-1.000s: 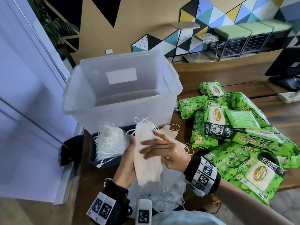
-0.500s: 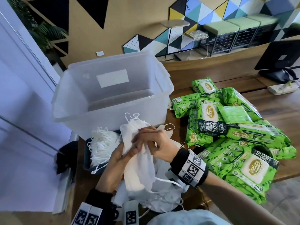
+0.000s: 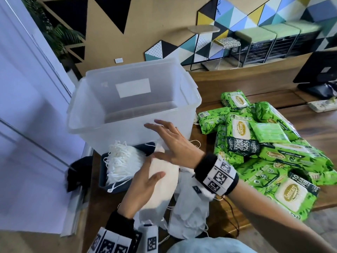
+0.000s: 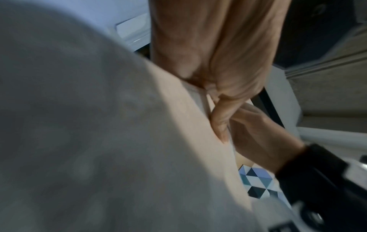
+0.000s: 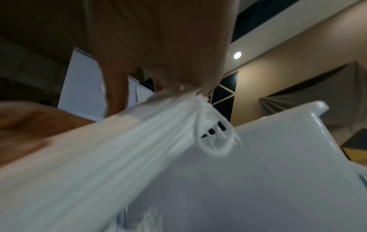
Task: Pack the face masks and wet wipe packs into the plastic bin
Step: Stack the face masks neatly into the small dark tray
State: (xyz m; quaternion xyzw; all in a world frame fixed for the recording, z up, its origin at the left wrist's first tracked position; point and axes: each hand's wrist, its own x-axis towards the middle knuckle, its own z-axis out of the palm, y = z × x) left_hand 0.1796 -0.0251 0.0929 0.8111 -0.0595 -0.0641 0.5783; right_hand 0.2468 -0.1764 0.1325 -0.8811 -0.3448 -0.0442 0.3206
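One stack of white face masks (image 3: pixel 162 181), flat-folded with ear loops bunched at its far end, sits clasped in left hand (image 3: pixel 144 189), thumb on top. Right hand (image 3: pixel 173 145) has fingers spread, thumb touching the stack's far end, just before the clear plastic bin (image 3: pixel 131 128). Right of the grip lie green wet wipe packs (image 3: pixel 264 154) reading "Sanicare", "100% BAMBOO FIBERS", "80".

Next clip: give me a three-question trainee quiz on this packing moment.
1. True or false: the bin already holds wipe packs.
2. Which hand grips the mask stack? A left hand B right hand C neither
3. Fill in: the other white masks lie in a dark ____ in front of the bin.

Key: 1 false, they lie on the table; 2 A, the right hand's fingers are spread; 3 tray.
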